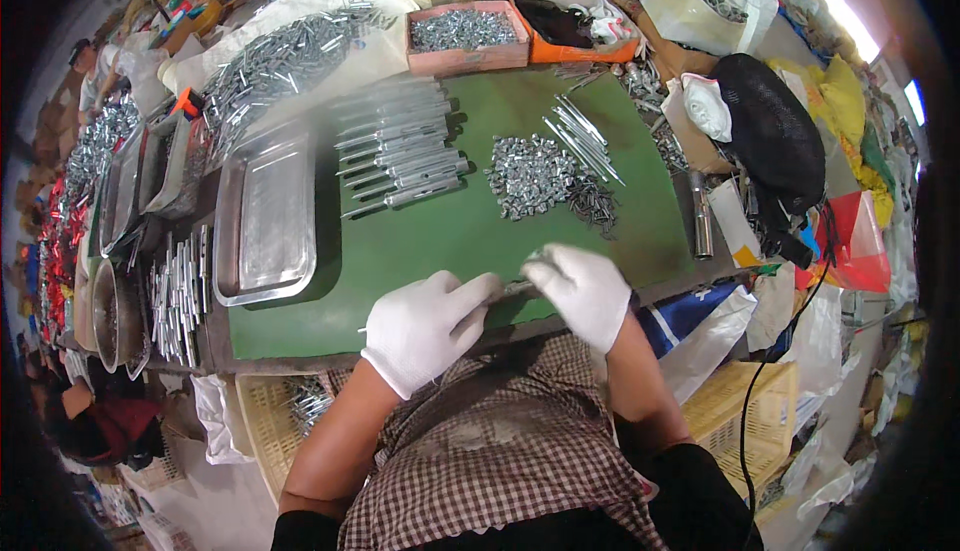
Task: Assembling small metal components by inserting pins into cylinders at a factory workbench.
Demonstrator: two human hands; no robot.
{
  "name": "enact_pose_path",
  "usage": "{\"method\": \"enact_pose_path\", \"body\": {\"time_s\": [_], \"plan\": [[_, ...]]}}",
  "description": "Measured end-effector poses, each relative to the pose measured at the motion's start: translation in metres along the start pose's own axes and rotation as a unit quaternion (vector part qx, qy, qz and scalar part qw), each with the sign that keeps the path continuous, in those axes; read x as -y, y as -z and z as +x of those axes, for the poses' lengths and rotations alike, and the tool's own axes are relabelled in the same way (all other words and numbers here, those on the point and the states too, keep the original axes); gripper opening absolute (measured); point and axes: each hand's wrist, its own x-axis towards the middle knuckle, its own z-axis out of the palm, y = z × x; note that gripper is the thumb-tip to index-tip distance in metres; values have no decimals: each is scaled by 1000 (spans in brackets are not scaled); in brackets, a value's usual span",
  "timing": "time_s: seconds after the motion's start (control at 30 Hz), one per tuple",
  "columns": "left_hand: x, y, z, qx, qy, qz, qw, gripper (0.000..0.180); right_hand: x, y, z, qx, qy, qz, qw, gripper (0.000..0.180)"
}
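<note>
Head view: gloved left hand [428, 327] and right hand [582, 296] are curled around a metal rod [516, 289]. A pink box [470, 62] contains small metal fittings [462, 29].

- tray [265, 216]: smooth mtl, shining semi-glossy
- thin rods [583, 141]: mtl, glinting v. bright
- held pc [515, 289]: looking like dull mtl
- gloves [425, 326]: knit cloth, looking matt
- apron [490, 471]: cloth, looking matt
- mat [400, 261]: looking smooth, mostly matt

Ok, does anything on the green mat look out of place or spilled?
Nothing looks spilled. Mildly odd: the dark pieces crowd against the silver pieces, so those heaps meet, while the tubes lie in a row.
</note>
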Motion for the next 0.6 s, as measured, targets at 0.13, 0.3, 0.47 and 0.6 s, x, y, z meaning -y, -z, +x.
{"method": "enact_pose_path", "body": {"time_s": [0.13,0.3,0.47,0.6], "plan": [[-13,-7,-1,12,14,65,998,27,-19,27,42,-162,61,-181,968,28],[-21,-18,7,22,42,98,994,28,-6,39,92,-91,-49,-295,950,28],[-19,-18,6,18,49,84,995,27,-17,31,96,-126,-4,-306,944,22],[-18,-17,5,21,57,70,996,26,-6,26,55,-100,56,-113,987,21]]}}
